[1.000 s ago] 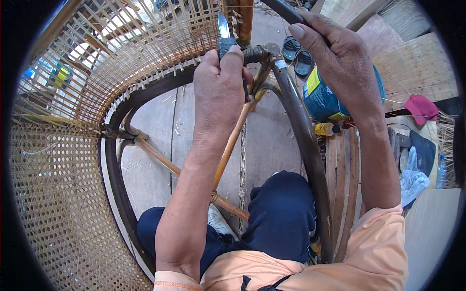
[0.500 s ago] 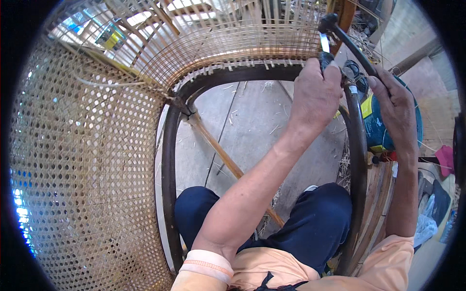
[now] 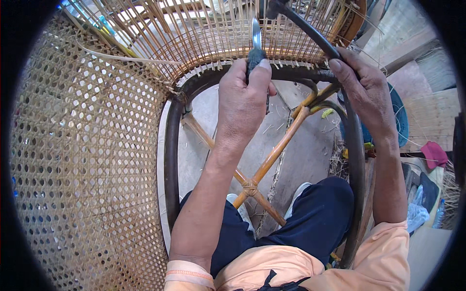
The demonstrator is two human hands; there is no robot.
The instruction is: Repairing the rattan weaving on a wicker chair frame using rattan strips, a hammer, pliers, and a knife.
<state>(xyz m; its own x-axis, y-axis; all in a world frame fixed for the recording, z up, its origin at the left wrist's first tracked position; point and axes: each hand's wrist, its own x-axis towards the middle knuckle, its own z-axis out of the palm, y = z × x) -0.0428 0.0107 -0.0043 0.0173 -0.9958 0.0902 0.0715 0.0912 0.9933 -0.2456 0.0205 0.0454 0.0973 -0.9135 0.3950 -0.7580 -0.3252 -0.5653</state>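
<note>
My left hand [image 3: 242,104] is closed round the dark wrapped handle of a knife [image 3: 256,36], its blade pointing away from me. Just beyond that hand runs the dark front rail of a rattan chair frame [image 3: 213,77], with short trimmed cane ends along it. Past the rail, an open weave of thin cane strips [image 3: 208,41] fans out behind the blade. My right hand [image 3: 366,92] grips the dark handle of a hammer [image 3: 310,31] near the frame's right corner. The hammer's head is raised to the right of the blade, apart from it.
A woven cane panel [image 3: 87,160] fills the left side. Crossed rattan braces [image 3: 250,188] span the frame above my legs. At right are a blue bucket [image 3: 402,119], a pink cloth [image 3: 433,154], a plastic bag [image 3: 417,216] and a bottle [image 3: 440,213]. Cane scraps litter the floor.
My left hand has moved left along the rail with the knife. The right hand has also shifted left with the hammer, and the whole view has changed slightly.
</note>
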